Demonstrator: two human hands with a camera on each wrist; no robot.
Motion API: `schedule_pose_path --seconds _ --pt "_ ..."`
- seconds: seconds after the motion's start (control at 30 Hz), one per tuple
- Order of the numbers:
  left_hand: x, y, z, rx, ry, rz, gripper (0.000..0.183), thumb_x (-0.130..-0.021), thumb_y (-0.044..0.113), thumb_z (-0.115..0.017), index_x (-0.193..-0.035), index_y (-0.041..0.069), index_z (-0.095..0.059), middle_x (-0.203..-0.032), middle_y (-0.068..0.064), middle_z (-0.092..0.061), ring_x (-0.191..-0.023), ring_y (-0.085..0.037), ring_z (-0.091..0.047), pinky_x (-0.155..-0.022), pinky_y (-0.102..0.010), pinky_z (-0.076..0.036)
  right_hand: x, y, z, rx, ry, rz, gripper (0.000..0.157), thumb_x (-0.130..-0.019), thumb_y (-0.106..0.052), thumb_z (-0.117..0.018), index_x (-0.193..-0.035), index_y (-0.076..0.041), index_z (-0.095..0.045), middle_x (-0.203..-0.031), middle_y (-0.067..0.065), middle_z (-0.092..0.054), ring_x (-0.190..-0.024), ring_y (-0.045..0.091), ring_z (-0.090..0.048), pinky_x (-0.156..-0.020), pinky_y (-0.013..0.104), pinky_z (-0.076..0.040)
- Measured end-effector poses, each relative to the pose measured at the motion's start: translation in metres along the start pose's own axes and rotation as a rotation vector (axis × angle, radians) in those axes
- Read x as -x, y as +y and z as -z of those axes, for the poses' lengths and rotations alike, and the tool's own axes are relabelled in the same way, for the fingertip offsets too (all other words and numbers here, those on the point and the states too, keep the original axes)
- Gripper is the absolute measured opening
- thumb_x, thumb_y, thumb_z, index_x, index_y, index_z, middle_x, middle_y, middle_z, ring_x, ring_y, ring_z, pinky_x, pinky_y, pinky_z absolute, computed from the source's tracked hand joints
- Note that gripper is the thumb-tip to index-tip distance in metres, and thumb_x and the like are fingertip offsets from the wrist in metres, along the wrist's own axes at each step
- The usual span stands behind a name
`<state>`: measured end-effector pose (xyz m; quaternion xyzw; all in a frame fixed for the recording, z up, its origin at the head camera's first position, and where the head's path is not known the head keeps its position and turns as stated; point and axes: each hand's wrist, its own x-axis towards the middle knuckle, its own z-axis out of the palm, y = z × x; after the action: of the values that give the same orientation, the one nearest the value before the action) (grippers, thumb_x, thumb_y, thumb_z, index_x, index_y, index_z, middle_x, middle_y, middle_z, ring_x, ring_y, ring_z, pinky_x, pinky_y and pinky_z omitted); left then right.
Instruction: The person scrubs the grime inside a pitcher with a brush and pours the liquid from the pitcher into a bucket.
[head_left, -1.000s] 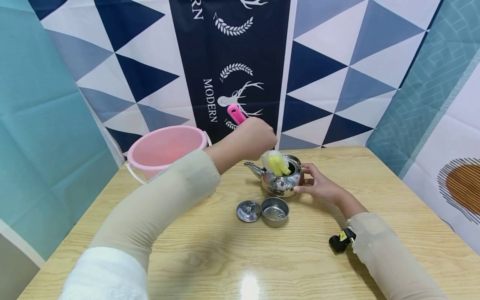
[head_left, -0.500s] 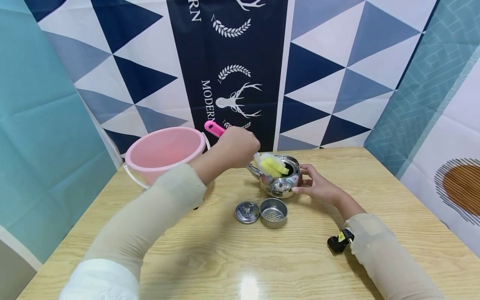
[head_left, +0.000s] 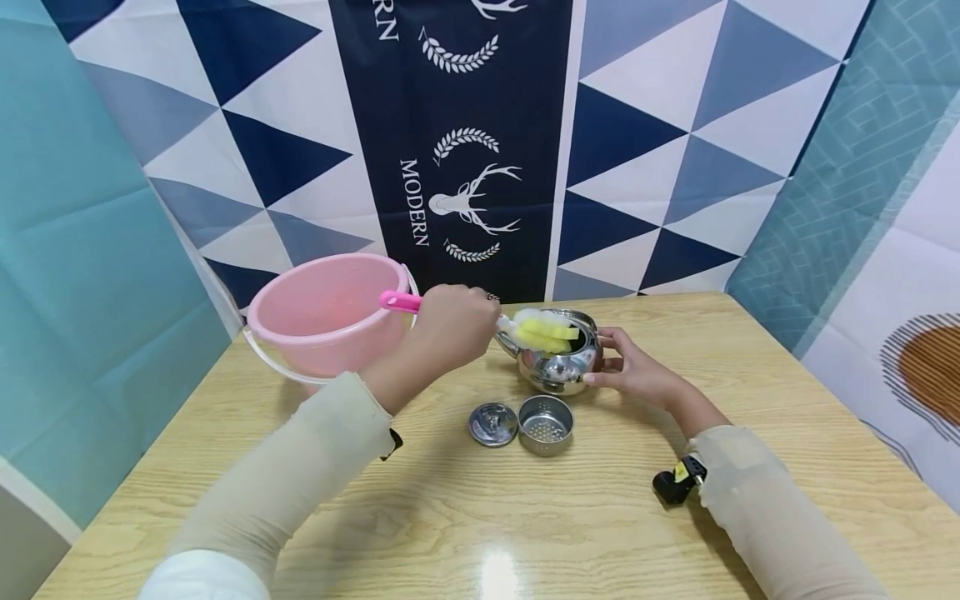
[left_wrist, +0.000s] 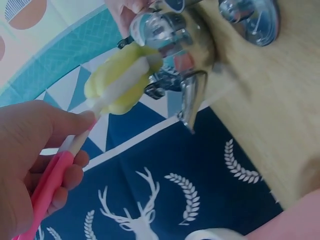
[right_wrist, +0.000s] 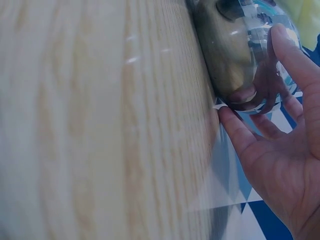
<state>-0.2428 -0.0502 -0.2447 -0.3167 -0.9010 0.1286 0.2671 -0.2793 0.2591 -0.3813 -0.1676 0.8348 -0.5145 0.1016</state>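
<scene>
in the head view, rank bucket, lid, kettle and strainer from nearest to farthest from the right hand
1. Kettle: held at its side by the right hand
2. Strainer: on the kettle's near side
3. Lid: just left of the strainer
4. Bucket: farther left and back

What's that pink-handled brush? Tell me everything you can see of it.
The brush has a pink, plastic-looking handle, a white stem and a bulky yellow-and-white head that looks like soft sponge. The left hand grips it, fingers curled round the handle. It slants slightly down toward its head, which is at the open mouth of the shiny kettle; whether the sponge touches the rim, I can't tell.
</scene>
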Motion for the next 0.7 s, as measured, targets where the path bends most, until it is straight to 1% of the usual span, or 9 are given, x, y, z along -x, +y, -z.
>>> schedule_pose_path --seconds 0.07,0.2,0.33,0.5,0.6,0.7 --pt "0.005 0.001 -0.006 0.013 0.035 0.028 0.016 -0.089 0.031 -0.068 -0.087 0.017 -0.075 -0.07 -0.001 -0.064 -0.057 -0.02 -0.058 -0.045 -0.034 -0.045 -0.001 0.0 0.0 -0.003 0.0 0.009 0.087 -0.09 -0.025 -0.072 -0.15 -0.011 -0.011 -0.154 0.024 -0.016 -0.133 0.048 -0.035 -0.105 0.06 -0.029" --pt "0.015 0.004 -0.019 0.071 0.138 0.091 0.014 -0.088 0.032 -0.07 -0.083 0.019 -0.075 -0.064 -0.001 -0.06 -0.055 -0.021 -0.057 -0.043 -0.035 -0.042 -0.002 0.002 -0.002 -0.012 0.0 0.02 0.086 -0.09 -0.024 -0.072 -0.15 -0.011 -0.012 -0.154 0.025 -0.017 -0.133 0.049 -0.034 -0.106 0.061 -0.029" --pt "0.023 0.005 -0.029 0.155 0.191 0.153 0.016 -0.089 0.035 -0.07 -0.083 0.02 -0.073 -0.063 0.0 -0.06 -0.056 -0.021 -0.058 -0.042 -0.037 -0.041 -0.002 0.001 -0.003 -0.021 -0.005 0.026 0.085 -0.09 -0.023 -0.072 -0.149 -0.01 -0.012 -0.153 0.025 -0.017 -0.133 0.049 -0.034 -0.106 0.061 -0.028" --pt "0.028 0.006 -0.037 0.273 0.183 0.216 0.017 -0.088 0.037 -0.071 -0.089 0.021 -0.075 -0.067 0.004 -0.064 -0.059 -0.02 -0.059 -0.045 -0.036 -0.042 -0.002 0.001 -0.004 -0.017 -0.002 0.024 0.085 -0.09 -0.022 -0.072 -0.149 -0.01 -0.013 -0.154 0.025 -0.017 -0.133 0.05 -0.033 -0.107 0.061 -0.028" --pt "0.031 0.007 -0.039 0.33 0.145 0.262 0.019 -0.087 0.039 -0.071 -0.093 0.021 -0.077 -0.069 0.005 -0.065 -0.06 -0.018 -0.057 -0.048 -0.034 -0.042 -0.002 0.001 -0.003 -0.016 -0.002 0.025 0.086 -0.09 -0.022 -0.072 -0.15 -0.01 -0.012 -0.154 0.025 -0.016 -0.134 0.05 -0.032 -0.106 0.061 -0.028" --pt "0.034 0.008 -0.044 0.383 0.114 0.312 0.024 -0.087 0.041 -0.072 -0.098 0.021 -0.078 -0.076 0.005 -0.069 -0.064 -0.016 -0.058 -0.051 -0.032 -0.043 -0.002 0.001 -0.002 -0.011 0.002 0.024 0.087 -0.09 -0.023 -0.072 -0.15 -0.01 -0.011 -0.154 0.025 -0.016 -0.134 0.05 -0.031 -0.106 0.061 -0.029"
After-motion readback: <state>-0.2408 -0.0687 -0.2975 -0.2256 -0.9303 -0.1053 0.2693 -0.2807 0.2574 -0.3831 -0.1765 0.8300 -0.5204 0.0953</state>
